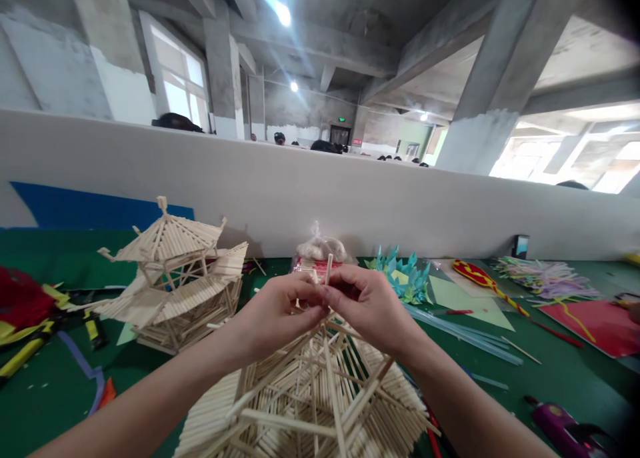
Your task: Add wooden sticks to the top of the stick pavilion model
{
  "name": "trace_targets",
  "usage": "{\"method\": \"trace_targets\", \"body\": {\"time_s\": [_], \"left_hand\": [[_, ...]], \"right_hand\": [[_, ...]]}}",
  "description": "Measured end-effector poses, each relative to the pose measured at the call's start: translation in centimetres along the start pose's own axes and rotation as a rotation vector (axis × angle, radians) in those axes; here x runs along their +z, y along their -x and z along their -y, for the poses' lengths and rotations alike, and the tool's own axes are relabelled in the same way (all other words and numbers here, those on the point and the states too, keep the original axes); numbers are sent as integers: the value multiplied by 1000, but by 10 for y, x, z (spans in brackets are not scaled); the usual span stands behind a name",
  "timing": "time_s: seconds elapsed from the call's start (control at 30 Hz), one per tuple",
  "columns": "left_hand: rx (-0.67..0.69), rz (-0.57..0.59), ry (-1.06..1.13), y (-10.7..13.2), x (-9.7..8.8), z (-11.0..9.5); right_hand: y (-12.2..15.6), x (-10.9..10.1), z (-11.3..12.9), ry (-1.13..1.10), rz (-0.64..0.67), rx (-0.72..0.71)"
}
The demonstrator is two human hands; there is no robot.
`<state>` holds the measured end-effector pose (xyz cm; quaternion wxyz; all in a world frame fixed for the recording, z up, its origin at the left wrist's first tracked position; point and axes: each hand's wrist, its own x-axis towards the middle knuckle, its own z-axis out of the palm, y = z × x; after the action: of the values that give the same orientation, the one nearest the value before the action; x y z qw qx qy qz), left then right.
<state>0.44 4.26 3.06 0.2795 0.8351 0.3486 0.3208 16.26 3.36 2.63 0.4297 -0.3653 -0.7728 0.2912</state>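
Observation:
Both hands meet above the peak of an unfinished model roof [330, 385] built from thin wooden sticks. My right hand [367, 305] is closed in a pinch around a short wooden stick [329, 266], which points up between the hands. The fingers of my left hand [285, 308] are also pinched together, right beside that stick. A small pale stick end shows at the left fingertips, but what they grip is mostly hidden. Below the hands, long sticks slope down from the peak to the slatted lower eaves.
A pavilion model [175, 278] of similar sticks stands at left. Behind the hands is a plastic bag [320, 248]. Teal folded-paper pieces [403, 275], translucent glue sticks [470, 335] and a purple tool [565, 425] lie at right. A white partition [400, 205] borders the green table.

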Motion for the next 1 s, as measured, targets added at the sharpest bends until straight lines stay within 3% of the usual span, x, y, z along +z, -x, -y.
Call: {"method": "trace_targets", "body": {"time_s": [1.0], "left_hand": [[29, 50, 36, 1, 0, 5]], "right_hand": [[0, 0, -2, -1, 11, -17]]}}
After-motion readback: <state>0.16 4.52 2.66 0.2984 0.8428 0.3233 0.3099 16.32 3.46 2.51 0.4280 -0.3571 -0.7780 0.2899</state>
